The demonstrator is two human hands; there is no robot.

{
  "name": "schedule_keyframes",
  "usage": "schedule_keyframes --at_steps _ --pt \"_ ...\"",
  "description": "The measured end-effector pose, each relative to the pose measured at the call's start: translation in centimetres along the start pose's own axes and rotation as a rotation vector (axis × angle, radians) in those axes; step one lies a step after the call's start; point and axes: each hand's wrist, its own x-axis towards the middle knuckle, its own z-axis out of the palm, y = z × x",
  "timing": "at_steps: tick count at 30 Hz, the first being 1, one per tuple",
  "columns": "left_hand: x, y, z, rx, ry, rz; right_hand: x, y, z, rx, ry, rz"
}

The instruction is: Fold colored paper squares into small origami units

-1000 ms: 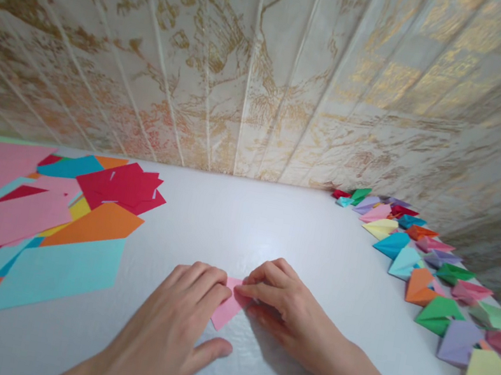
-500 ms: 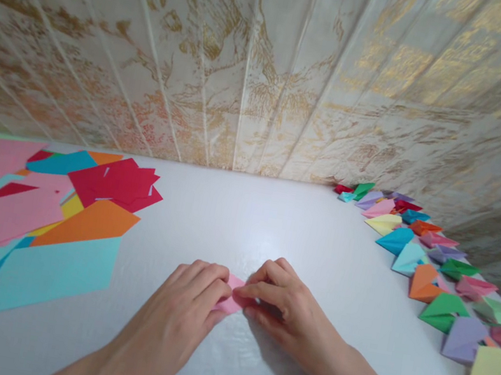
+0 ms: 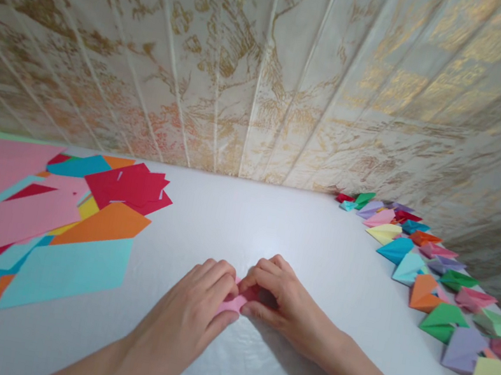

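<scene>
A small piece of folded pink paper (image 3: 234,303) lies between my two hands, low over the white table. My left hand (image 3: 198,304) grips its left side, thumb in front and fingers curled behind. On the other side, my right hand (image 3: 281,303) pinches the paper between thumb and fingers. Most of the paper is covered by my fingers, so its full shape is hidden.
Loose sheets of coloured paper overlap at the left, among them a light blue sheet (image 3: 70,275), an orange sheet (image 3: 103,226) and red sheets (image 3: 129,187). Rows of folded paper pieces (image 3: 443,320) line the right side. A patterned curtain (image 3: 259,85) hangs behind the white table (image 3: 234,223).
My fingers have shifted on the pink paper; my left thumb now reaches further right along its front edge. The whole view has turned slightly left.
</scene>
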Motion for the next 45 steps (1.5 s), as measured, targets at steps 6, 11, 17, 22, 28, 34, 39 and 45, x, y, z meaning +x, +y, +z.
schedule_keyframes --at_steps 6,11,17,22,28,34,39,45 --pt "0.1 -0.3 -0.2 -0.038 0.0 0.018 0.7 0.3 -0.3 0.002 -0.024 -0.051" --pt "-0.1 -0.3 -0.3 -0.06 0.0 0.009 0.6 0.7 0.0 0.015 -0.002 -0.077" --pt "0.0 -0.8 -0.2 -0.088 -0.001 0.022 0.5 0.9 -0.8 0.041 -0.052 -0.117" --pt "0.2 -0.9 -0.2 -0.097 -0.005 0.046 0.3 0.9 -1.6 0.098 -0.121 -0.125" --pt "0.0 -1.0 0.3 -0.116 0.056 0.074 0.4 1.0 -1.3 0.095 -0.095 -0.131" --pt "0.0 -1.3 0.3 -0.101 0.066 0.086 0.5 1.0 -1.1 0.083 -0.069 -0.164" --pt "-0.4 -0.8 -0.3 -0.087 -0.007 0.036 0.5 1.1 -0.9 0.095 -0.04 -0.188" --pt "-0.6 -1.0 0.0 -0.104 0.02 0.031 0.5 1.2 -0.8 0.099 -0.034 -0.181"
